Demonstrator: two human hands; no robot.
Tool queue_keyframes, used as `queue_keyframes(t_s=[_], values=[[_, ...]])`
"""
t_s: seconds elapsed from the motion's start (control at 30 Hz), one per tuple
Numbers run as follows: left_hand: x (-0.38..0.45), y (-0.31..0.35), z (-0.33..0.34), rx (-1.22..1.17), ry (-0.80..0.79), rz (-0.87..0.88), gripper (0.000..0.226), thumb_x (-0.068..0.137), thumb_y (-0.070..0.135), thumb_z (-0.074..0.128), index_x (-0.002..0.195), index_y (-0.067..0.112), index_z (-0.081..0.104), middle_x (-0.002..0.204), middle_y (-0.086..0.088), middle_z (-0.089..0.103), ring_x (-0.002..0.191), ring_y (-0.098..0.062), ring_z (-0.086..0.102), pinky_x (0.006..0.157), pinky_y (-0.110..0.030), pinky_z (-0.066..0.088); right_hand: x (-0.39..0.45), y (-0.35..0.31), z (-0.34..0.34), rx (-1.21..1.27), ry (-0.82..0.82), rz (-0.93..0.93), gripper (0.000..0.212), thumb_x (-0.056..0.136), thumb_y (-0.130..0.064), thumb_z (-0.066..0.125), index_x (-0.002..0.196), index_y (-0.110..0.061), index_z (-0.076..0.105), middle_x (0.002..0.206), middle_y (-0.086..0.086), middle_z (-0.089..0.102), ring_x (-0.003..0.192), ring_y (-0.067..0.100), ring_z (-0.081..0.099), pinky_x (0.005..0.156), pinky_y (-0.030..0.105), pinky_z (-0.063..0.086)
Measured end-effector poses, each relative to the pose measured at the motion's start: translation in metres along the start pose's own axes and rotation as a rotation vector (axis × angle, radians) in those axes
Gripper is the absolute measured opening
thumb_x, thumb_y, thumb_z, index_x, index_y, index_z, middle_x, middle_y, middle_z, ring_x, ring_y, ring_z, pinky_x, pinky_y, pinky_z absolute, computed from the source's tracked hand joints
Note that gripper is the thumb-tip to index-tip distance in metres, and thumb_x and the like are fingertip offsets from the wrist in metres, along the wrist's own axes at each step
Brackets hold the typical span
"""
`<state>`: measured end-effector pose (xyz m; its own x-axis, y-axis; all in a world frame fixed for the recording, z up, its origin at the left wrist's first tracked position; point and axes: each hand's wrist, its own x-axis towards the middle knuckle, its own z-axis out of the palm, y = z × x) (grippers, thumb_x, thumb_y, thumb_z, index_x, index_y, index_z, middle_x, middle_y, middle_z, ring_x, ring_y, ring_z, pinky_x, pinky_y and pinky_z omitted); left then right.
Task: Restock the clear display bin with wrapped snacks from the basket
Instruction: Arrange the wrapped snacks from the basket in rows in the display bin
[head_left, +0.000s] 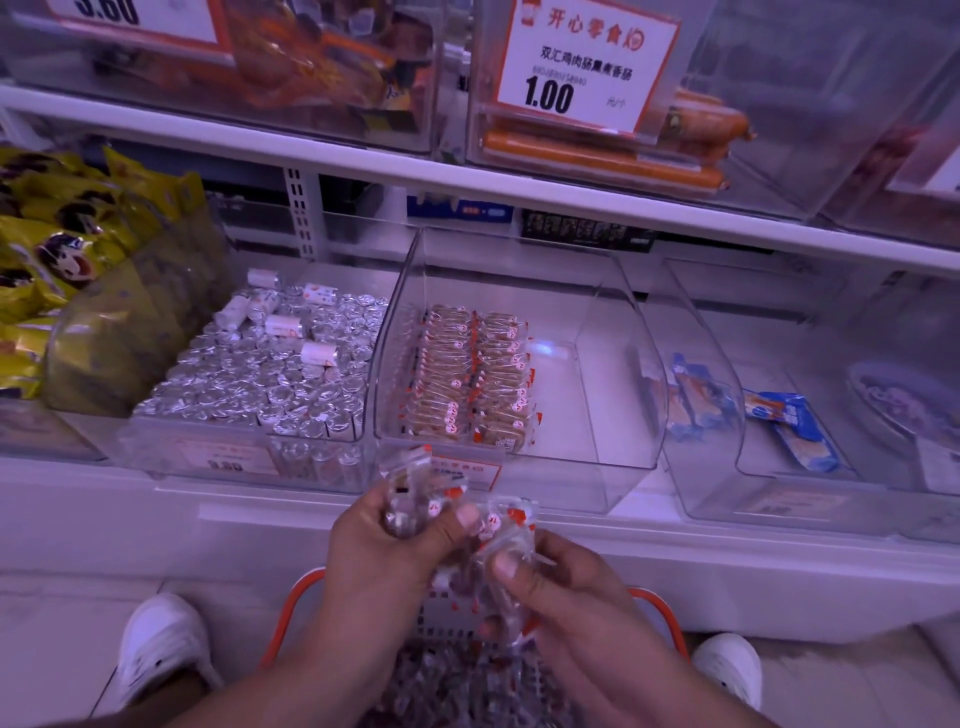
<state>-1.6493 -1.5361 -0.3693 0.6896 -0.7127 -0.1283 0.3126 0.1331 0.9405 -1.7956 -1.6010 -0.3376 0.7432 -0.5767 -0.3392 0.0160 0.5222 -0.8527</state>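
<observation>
The clear display bin (597, 395) sits on the lower shelf straight ahead. Two neat rows of wrapped snacks (470, 374) fill its left half; its right half is bare. Just below the bin's front, my left hand (387, 551) grips a bunch of clear-wrapped snacks with red and white marks (415, 493). My right hand (561, 587) pinches more of the same packets (506, 535), touching the left hand's bunch. Under both hands stands the orange-rimmed basket (660, 618), with several wrapped snacks (457, 670) lying inside.
A bin of silver foil-wrapped rolls (270, 374) stands left of the display bin, and yellow snack bags (62, 249) lie further left. A bin with blue packets (789, 415) is on the right. Sausages (602, 150) and a price sign (587, 62) sit on the shelf above. My white shoes (156, 649) flank the basket.
</observation>
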Motion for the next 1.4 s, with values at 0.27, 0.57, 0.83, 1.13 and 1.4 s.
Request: queue_keyframes(t_s=[0.27,0.57,0.83,1.13,1.4], values=[[0.029,0.057,-0.016,0.0,0.082,0.269,0.035,0.069,0.023,0.08,0.102,0.021,0.072,0.077,0.005,0.074,0.065,-0.009,0.069,0.055,-0.028,0.059,0.034,-0.135,-0.007,-1.216,0.112,-0.546,0.048,0.077,-0.051,0.076,0.118,-0.029,0.063,0.092,-0.012,0.071,0.078,-0.004,0.065,0.067,0.008,0.047],[0.044,0.069,-0.036,-0.08,0.146,0.267,0.02,0.069,0.023,0.08,0.083,0.018,0.067,0.063,0.011,0.063,0.06,-0.007,0.065,0.055,-0.03,0.058,0.138,-0.116,-0.014,-1.807,-0.297,-0.162,0.042,0.076,-0.028,0.081,0.114,-0.016,0.066,0.098,-0.004,0.065,0.087,0.013,0.061,0.077,0.022,0.046],[0.046,0.077,-0.043,-0.13,0.168,0.263,0.021,0.066,0.025,0.081,0.085,0.03,0.075,0.075,0.006,0.071,0.068,-0.009,0.069,0.056,-0.032,0.059,0.137,-0.117,-0.017,-1.727,-0.232,-0.134,0.038,0.083,-0.026,0.075,0.119,-0.017,0.069,0.113,-0.002,0.07,0.097,0.011,0.062,0.089,0.026,0.049],[0.045,0.073,-0.038,-0.073,0.19,0.282,0.022,0.066,0.029,0.081,0.083,0.023,0.068,0.059,0.012,0.056,0.063,-0.01,0.063,0.056,-0.029,0.057,0.124,-0.114,-0.023,-1.778,0.096,0.165,0.049,0.084,-0.044,0.072,0.12,-0.014,0.057,0.104,0.003,0.062,0.085,0.018,0.066,0.074,0.026,0.051],[0.043,0.073,-0.03,-0.094,0.136,0.281,0.012,0.071,0.02,0.079,0.079,0.024,0.071,0.06,0.013,0.059,0.055,-0.007,0.062,0.059,-0.038,0.061,0.128,-0.111,-0.003,-1.274,0.14,0.254,0.018,0.094,-0.02,0.054,0.083,-0.008,0.061,0.075,0.009,0.058,0.064,0.023,0.058,0.062,0.033,0.051]])
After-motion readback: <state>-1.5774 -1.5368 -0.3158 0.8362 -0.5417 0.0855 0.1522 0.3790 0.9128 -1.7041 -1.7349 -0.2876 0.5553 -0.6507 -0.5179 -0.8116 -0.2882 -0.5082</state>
